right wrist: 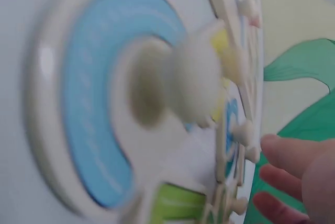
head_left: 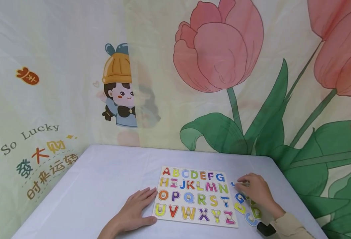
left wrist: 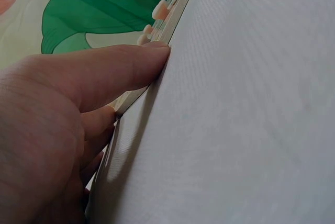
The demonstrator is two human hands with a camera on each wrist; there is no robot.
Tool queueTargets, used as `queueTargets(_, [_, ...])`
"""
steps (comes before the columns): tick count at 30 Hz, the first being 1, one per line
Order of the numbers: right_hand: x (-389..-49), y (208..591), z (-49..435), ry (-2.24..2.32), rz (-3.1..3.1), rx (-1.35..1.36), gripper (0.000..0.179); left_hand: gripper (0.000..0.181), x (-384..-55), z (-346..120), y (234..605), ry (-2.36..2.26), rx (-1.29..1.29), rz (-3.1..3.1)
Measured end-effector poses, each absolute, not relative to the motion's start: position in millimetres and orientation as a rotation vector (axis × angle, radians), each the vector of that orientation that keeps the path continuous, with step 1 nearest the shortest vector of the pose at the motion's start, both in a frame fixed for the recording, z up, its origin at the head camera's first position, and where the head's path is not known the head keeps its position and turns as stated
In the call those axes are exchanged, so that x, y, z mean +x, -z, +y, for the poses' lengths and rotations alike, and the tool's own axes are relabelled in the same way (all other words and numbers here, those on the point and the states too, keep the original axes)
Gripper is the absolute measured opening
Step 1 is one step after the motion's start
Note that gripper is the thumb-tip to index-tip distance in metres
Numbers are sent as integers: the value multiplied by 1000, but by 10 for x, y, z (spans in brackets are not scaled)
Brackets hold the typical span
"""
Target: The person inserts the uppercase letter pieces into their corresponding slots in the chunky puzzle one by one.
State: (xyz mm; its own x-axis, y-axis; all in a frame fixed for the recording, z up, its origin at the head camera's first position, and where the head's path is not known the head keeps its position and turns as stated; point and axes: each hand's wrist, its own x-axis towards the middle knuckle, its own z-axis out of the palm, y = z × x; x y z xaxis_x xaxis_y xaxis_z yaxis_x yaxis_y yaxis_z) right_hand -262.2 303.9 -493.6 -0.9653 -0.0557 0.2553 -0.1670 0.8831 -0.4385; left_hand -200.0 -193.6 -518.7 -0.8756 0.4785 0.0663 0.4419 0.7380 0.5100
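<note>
A white alphabet puzzle board (head_left: 193,192) lies on the table, with colourful letters in rows and small round knobs on many of them. My left hand (head_left: 135,209) rests at its left side with fingers extended. In the left wrist view the thumb touches the board's edge (left wrist: 180,12). Over to the right, my right hand (head_left: 257,190) hovers above loose letter pieces, its fingertips close to a small blue piece (head_left: 233,184). The right wrist view shows those fingers apart, with nothing visible between them. Nearest that camera is a knobbed blue C piece (right wrist: 94,98).
Loose by the board's right side lie a blue G (head_left: 240,198), a yellow letter (head_left: 239,208) and a green D (head_left: 256,212), partly overlapping. A dark object (head_left: 266,229) sits at my right wrist. A printed curtain (head_left: 157,73) stands behind the white table (head_left: 109,172).
</note>
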Motion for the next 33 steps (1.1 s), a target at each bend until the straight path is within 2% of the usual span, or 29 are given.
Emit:
queueTargets(5, [-2595, 4988, 2972, -668, -2819, 83, 19, 95, -1993, -1939, 5187, -820, 757, 2855])
queueTargets(15, [-2607, 4906, 2915, -642, -2851, 107, 19, 95, -1999, -1938, 5200, -814, 755, 2861])
queueTargets(23, [-2517, 4709, 2600, -742, -2820, 355, 7, 96, -2008, -1943, 5194, -807, 748, 2858])
queueTargets(33, [-2603, 4632, 2119, -794, -2799, 711, 7, 95, -2003, -1936, 5184, -821, 749, 2853])
